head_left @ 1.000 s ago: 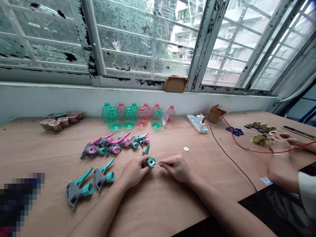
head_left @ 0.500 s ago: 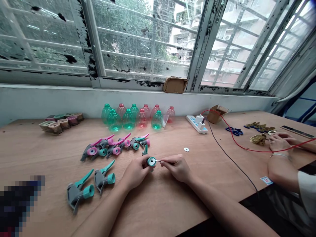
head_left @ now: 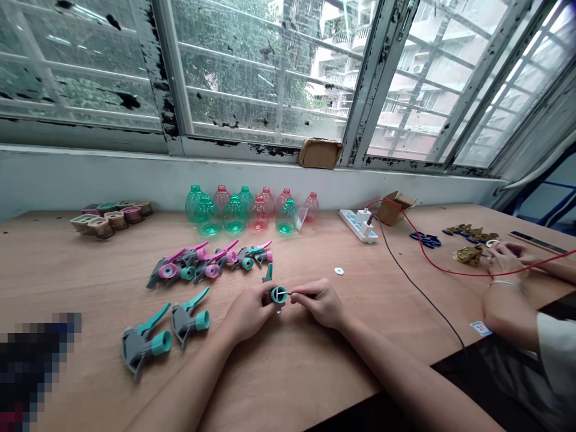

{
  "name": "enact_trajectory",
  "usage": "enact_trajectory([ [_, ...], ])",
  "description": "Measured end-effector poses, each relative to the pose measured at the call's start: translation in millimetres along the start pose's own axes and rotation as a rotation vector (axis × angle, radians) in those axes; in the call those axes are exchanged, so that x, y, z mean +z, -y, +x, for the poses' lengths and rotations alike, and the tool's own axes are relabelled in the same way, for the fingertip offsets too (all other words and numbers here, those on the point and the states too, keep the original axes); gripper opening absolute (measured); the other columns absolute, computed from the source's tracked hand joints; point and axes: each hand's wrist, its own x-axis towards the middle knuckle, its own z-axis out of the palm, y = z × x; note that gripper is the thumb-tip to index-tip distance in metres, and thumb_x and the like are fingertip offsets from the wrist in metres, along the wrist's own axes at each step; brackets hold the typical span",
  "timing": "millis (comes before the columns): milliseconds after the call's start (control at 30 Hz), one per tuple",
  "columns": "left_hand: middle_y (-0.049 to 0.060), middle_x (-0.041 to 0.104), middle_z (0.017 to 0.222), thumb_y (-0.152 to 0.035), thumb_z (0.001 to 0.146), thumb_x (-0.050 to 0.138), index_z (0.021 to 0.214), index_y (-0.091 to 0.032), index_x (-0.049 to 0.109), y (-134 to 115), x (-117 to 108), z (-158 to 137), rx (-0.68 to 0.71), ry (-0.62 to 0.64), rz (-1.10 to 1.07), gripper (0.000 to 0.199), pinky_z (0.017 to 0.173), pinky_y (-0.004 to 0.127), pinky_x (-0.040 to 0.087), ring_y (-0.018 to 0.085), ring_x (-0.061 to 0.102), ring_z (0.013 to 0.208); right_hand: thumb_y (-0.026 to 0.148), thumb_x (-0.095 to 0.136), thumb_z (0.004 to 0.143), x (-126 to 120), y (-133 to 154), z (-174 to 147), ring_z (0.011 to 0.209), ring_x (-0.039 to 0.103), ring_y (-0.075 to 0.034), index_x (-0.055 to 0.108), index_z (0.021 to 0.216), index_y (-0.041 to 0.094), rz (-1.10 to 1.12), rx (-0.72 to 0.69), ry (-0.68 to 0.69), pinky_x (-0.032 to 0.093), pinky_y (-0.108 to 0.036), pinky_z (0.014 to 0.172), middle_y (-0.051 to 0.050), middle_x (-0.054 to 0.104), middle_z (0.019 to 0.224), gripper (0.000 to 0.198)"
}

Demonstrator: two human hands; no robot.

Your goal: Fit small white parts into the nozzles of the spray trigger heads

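My left hand (head_left: pixel 252 311) is closed around a grey trigger spray head with a teal collar (head_left: pixel 279 294), its opening turned towards me. A thin metal tool (head_left: pixel 287 293) is pinched in the fingers of my right hand (head_left: pixel 321 303). Its tip reaches into the collar, where a white washer seems to stand tilted; the exact contact is too small to tell. Beyond my right hand, a white washer (head_left: pixel 339 271) lies flat on the table. To the left rest two spray heads with teal levers, the nearer one (head_left: pixel 143 342) and the farther one (head_left: pixel 189 317).
Several pink and teal spray heads (head_left: pixel 209 264) lie behind my left hand. Green and red clear bottles (head_left: pixel 234 217) line the wall. A power strip (head_left: pixel 359 226) trails a dark cable and a red cable. At right, another person's hands (head_left: pixel 508 258) handle gold-coloured parts (head_left: pixel 468 255).
The metal tool's tip has gone from the collar's edge into its opening. The white washer there, earlier facing me flat, now looks tilted. My view has shifted slightly.
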Motion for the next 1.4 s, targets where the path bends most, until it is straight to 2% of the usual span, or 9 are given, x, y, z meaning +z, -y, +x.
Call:
enact_trajectory([
  [167, 0.000, 0.062, 0.069, -0.033, 0.081, 0.050, 0.089, -0.017, 0.065, 1.8, 1.9, 0.6, -0.002, 0.009, 0.005, 0.023, 0.055, 0.021, 0.034, 0.013, 0.051, 0.061, 0.035, 0.060, 0.083, -0.3, 1.4, -0.2, 0.066, 0.067, -0.017, 0.076, 0.080, 0.018, 0.005, 0.009, 0.013, 0.050, -0.023, 0.059, -0.004, 0.074, 0.077, 0.023],
  [400, 0.000, 0.062, 0.069, -0.034, 0.081, 0.051, 0.085, -0.019, 0.065, 1.2, 2.0, 0.0, -0.013, -0.011, 0.091, 0.021, 0.054, 0.022, 0.032, 0.013, 0.051, 0.062, 0.029, 0.060, 0.082, 0.4, 5.5, 1.2, 0.076, 0.068, -0.019, 0.075, 0.093, 0.021, 0.058, -0.001, 0.037, 0.051, -0.026, 0.068, -0.005, 0.074, 0.092, 0.020],
  [533, -0.001, 0.062, 0.069, -0.034, 0.081, 0.053, 0.084, -0.019, 0.064, 2.0, 0.8, 0.4, -0.011, -0.010, 0.108, 0.019, 0.054, 0.022, 0.030, 0.013, 0.051, 0.062, 0.029, 0.062, 0.080, -4.7, 1.3, 1.3, 0.066, 0.064, -0.016, 0.075, 0.091, 0.017, 0.058, 0.053, 0.029, 0.047, -0.023, 0.058, -0.005, 0.074, 0.081, 0.021],
  [600, -0.001, 0.061, 0.068, -0.034, 0.080, 0.053, 0.082, -0.019, 0.063, 2.1, 0.5, 1.0, -0.011, -0.013, 0.127, 0.018, 0.054, 0.022, 0.029, 0.013, 0.051, 0.062, 0.032, 0.062, 0.080, -16.9, -1.6, 0.7, 0.062, 0.062, -0.015, 0.075, 0.089, 0.015, 0.061, 0.095, 0.021, 0.045, -0.022, 0.054, -0.006, 0.073, 0.077, 0.023],
  [700, -0.001, 0.060, 0.067, -0.034, 0.080, 0.052, 0.077, -0.019, 0.060, 1.3, 0.3, 1.8, -0.023, -0.009, 0.162, 0.017, 0.054, 0.022, 0.027, 0.013, 0.051, 0.061, 0.035, 0.061, 0.080, -52.4, -8.3, -1.9, 0.057, 0.059, -0.012, 0.075, 0.087, 0.013, -0.017, 0.143, -0.001, 0.040, -0.021, 0.051, -0.006, 0.072, 0.073, 0.027],
  [867, -0.002, 0.060, 0.069, -0.031, 0.080, 0.051, 0.079, -0.020, 0.060, 0.5, -0.3, 2.8, -0.031, 0.012, 0.207, 0.015, 0.053, 0.023, 0.026, 0.013, 0.051, 0.061, 0.040, 0.057, 0.081, -128.3, -33.0, -4.3, 0.048, 0.047, -0.009, 0.076, 0.090, 0.015, -0.452, 0.234, -0.002, 0.028, -0.021, 0.044, -0.003, 0.067, 0.060, 0.032],
  [967, -0.001, 0.061, 0.072, -0.030, 0.080, 0.051, 0.080, -0.020, 0.061, 2.1, -0.4, 3.7, -0.028, 0.015, 0.234, 0.014, 0.054, 0.023, 0.026, 0.013, 0.052, 0.064, 0.039, 0.058, 0.079, -154.1, -49.1, -0.2, 0.050, 0.046, -0.010, 0.077, 0.088, 0.017, -0.645, 0.277, 0.028, 0.028, -0.022, 0.046, -0.005, 0.068, 0.062, 0.030],
  [1167, -0.002, 0.061, 0.071, -0.031, 0.080, 0.051, 0.079, -0.020, 0.060, 4.5, -0.7, 4.5, -0.030, 0.027, 0.237, 0.014, 0.054, 0.023, 0.026, 0.013, 0.051, 0.063, 0.038, 0.056, 0.080, -155.3, -61.3, 8.7, 0.049, 0.045, -0.010, 0.078, 0.079, 0.018, -0.707, 0.323, 0.134, 0.026, -0.023, 0.047, -0.005, 0.069, 0.063, 0.030],
  [1400, -0.003, 0.060, 0.070, -0.031, 0.080, 0.051, 0.078, -0.020, 0.059, 4.4, -0.2, 4.2, -0.009, 0.025, 0.236, 0.014, 0.054, 0.022, 0.026, 0.012, 0.050, 0.062, 0.040, 0.054, 0.080, -154.3, -63.0, 8.3, 0.048, 0.045, -0.010, 0.078, 0.078, 0.017, -0.691, 0.329, 0.150, 0.027, -0.023, 0.047, -0.004, 0.069, 0.062, 0.033],
])
